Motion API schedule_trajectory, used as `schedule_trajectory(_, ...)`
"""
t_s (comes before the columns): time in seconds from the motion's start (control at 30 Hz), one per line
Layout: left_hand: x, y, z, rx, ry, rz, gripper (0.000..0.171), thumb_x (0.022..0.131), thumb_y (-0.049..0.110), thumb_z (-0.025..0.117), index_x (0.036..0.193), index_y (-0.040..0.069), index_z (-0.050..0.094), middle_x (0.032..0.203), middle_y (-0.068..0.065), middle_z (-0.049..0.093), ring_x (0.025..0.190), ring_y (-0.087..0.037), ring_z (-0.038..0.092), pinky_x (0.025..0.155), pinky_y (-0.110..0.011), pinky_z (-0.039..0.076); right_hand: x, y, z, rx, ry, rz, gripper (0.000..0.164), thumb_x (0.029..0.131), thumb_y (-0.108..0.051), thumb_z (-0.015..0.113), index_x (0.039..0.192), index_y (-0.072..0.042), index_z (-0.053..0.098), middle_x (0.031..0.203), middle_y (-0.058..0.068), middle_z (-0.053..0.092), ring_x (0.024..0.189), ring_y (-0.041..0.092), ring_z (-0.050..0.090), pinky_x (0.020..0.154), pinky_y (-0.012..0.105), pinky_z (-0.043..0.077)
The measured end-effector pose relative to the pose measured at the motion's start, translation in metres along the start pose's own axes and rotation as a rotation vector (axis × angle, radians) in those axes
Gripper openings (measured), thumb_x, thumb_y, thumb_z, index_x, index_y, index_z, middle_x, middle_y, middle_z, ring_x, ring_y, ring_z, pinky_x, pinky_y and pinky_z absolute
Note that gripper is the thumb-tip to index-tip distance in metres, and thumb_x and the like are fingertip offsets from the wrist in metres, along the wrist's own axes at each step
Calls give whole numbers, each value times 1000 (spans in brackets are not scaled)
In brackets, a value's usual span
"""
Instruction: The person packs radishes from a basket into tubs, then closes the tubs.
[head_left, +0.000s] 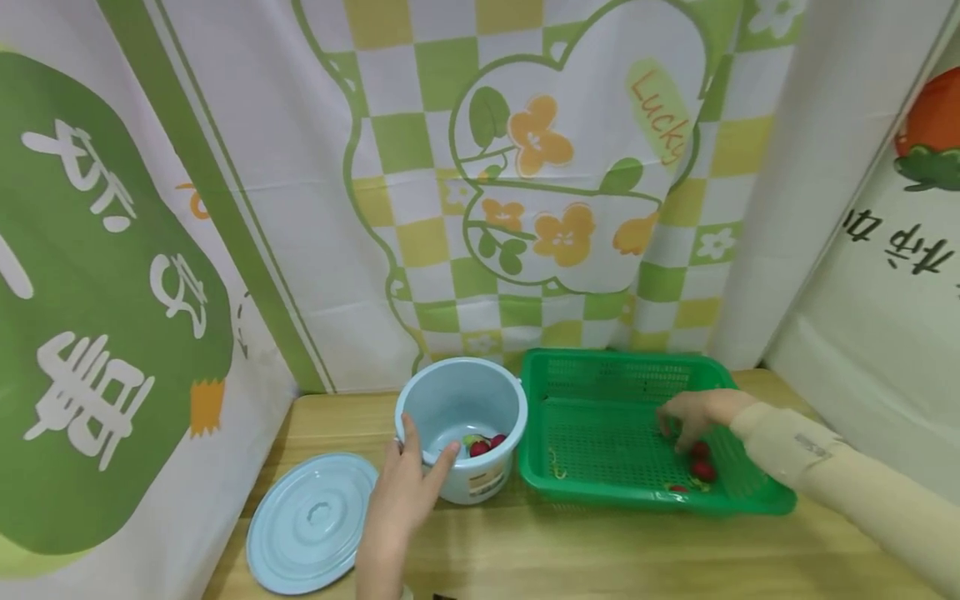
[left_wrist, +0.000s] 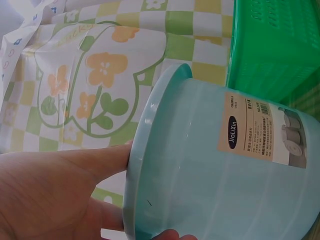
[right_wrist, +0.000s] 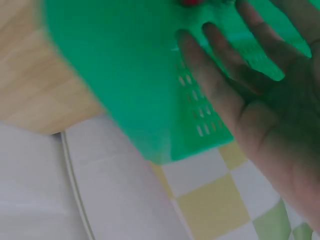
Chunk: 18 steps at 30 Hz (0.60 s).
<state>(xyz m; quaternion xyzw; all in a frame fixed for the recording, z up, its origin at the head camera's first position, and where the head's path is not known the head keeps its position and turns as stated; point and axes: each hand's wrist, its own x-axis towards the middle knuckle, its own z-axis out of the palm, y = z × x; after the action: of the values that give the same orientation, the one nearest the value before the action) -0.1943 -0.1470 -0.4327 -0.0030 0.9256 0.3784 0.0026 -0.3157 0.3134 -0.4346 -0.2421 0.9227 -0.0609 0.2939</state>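
Note:
My left hand (head_left: 405, 487) grips the rim of a light blue plastic bucket (head_left: 480, 483). In the left wrist view, that hand's fingers lie about the rim, and a label shows on the bucket's wall. Several small red round vegetables that look like radishes (head_left: 480, 448) lie on the bucket's floor, with a pale green bit beside them. My right hand (head_left: 688, 414) is inside a green plastic basket (head_left: 600, 496), fingers apart and pointing down. More of the red radishes (head_left: 702, 471) sit right by its fingertips. In the right wrist view, nothing shows within its fingers.
A round light blue lid (head_left: 315, 521) lies flat on the wooden table (head_left: 570, 550), left of the bucket. Bucket and basket stand close side by side. Thin yellowish scraps (head_left: 557, 463) lie in the basket. Patterned cloth (head_left: 420, 250) hangs behind the table.

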Motion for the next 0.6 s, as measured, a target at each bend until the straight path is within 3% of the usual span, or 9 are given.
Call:
schedule_trajectory(0.1, 1, -1, -2, -4, 2, 0, 102, 104, 67, 50, 167, -4, 13, 159, -42, 29, 141, -58, 43, 105, -70, 45, -1, 1, 5, -20, -18, 60, 23, 87, -11, 83, 103, -10, 66, 100, 3, 63, 88, 17, 56, 76, 37, 54)
schedule_trajectory(0.43, 3, -1, -4, -14, 23, 1, 103, 103, 69, 50, 167, -4, 14, 159, -41, 30, 141, -58, 43, 105, -70, 45, -3, -3, 11, -5, -44, 58, 35, 82, -2, 87, 103, -12, 61, 94, 4, 58, 82, 18, 51, 69, 33, 49)
schedule_trajectory(0.6, 4, 0, -5, -17, 31, 6, 102, 104, 68, 50, 166, -5, 15, 158, -42, 32, 140, -57, 43, 106, -69, 45, -4, -7, 18, -22, -31, 87, 41, 75, 2, 90, 92, -15, 57, 92, 2, 53, 81, 19, 50, 69, 33, 49)
